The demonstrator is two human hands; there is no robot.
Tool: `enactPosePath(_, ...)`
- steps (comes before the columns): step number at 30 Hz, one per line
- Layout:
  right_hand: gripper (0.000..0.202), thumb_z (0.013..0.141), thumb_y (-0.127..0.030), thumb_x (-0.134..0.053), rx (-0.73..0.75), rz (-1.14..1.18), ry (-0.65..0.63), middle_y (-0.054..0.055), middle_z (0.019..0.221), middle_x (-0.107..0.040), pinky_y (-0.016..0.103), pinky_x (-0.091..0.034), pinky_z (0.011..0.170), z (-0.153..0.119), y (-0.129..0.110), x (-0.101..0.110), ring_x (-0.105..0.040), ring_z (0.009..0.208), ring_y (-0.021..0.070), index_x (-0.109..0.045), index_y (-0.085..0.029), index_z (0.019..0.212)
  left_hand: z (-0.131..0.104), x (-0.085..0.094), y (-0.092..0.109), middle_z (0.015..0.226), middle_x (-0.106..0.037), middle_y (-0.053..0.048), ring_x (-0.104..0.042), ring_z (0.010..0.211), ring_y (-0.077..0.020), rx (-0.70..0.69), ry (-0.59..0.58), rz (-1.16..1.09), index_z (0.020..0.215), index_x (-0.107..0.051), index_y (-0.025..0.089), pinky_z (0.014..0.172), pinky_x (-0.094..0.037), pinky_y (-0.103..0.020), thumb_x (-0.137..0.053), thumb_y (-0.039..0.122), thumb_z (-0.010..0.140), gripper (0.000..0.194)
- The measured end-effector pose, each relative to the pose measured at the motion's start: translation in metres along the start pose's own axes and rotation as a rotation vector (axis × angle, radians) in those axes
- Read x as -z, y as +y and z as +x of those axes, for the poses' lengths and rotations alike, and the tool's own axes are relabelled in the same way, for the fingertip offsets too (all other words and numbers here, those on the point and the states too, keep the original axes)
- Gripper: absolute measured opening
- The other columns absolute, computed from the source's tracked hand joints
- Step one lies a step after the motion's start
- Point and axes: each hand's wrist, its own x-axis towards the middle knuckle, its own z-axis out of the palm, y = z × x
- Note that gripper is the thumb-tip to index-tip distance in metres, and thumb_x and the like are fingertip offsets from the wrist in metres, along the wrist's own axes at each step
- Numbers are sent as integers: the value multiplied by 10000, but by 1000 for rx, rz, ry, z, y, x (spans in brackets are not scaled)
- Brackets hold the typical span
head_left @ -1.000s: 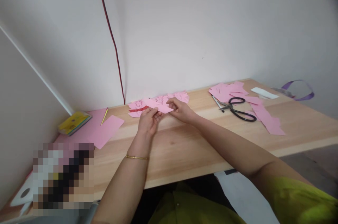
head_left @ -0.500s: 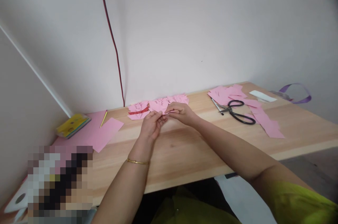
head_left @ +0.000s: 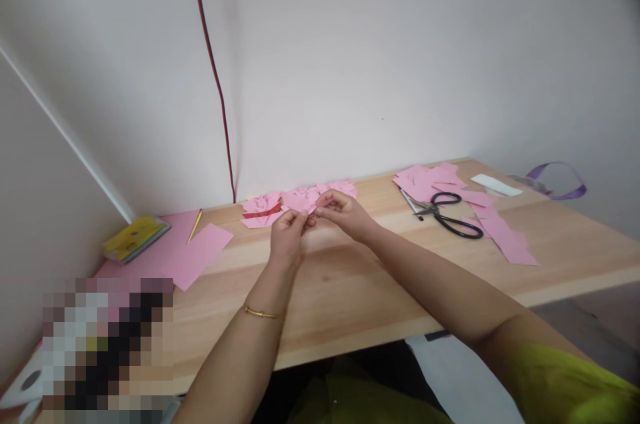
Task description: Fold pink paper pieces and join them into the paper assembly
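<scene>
My left hand (head_left: 289, 234) and my right hand (head_left: 345, 214) meet above the middle of the wooden table, fingertips pinched close together. Between them is a small piece of pink paper, mostly hidden by the fingers. Just behind the hands, along the wall, lie pink paper cutouts (head_left: 300, 197) with cut or marked patterns. A red strip (head_left: 263, 212) lies across the leftmost cutout.
Black-handled scissors (head_left: 434, 211) lie open at right, touching a pen (head_left: 411, 203) and pink paper scraps (head_left: 503, 234). A white strip (head_left: 497, 185) is farther right. At left are pink sheets (head_left: 206, 254), a yellow pencil (head_left: 195, 225) and a yellow packet (head_left: 136, 237).
Both hands have shifted slightly and their fingertips are closer together. The pink paper edge that showed along my right fingers is now mostly covered.
</scene>
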Motion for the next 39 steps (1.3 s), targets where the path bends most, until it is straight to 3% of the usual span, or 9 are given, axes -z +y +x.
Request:
enactPosePath(7,197,778,-375,-615,22,-169,82,20,814,-608,295,-493,738,-1,-2,-1,-599,794,148,-575,-184,810,1,3,-4,670,-666,-40,-613,677,-124,-35,-31,53,685,-635,134,763,-483,-289,-703,372,688,247)
enactPosePath(18,196,775,-368,-616,16,-130,105,-3,762,-595,303,-501,734,1,-1,2,-618,751,142,-538,-192,808,-2,-1,0,687,-663,-48,-603,660,-114,29,-82,8,718,-676,129,740,-494,-277,-728,296,656,186)
enactPosePath(26,216,781,-372,-605,11,-88,34,26,841,-629,315,-499,770,0,-4,3,-623,787,151,-592,-193,902,-1,1,0,669,-654,-40,-599,657,-110,33,-77,28,697,-661,128,738,-490,-268,-711,298,672,179)
enactPosePath(31,186,790,-364,-589,48,-213,78,33,843,-626,288,-475,740,0,-6,2,-594,793,146,-604,-182,824,-1,1,-1,678,-654,-39,-597,671,-113,-11,-63,87,693,-666,135,747,-488,-269,-713,313,674,185)
enactPosePath(39,158,797,-341,-576,81,-222,134,30,833,-606,280,-471,700,0,-5,-1,-583,743,136,-580,-183,791,-5,-5,2,696,-645,-35,-578,649,-103,4,-95,57,717,-666,138,717,-487,-260,-694,306,692,172)
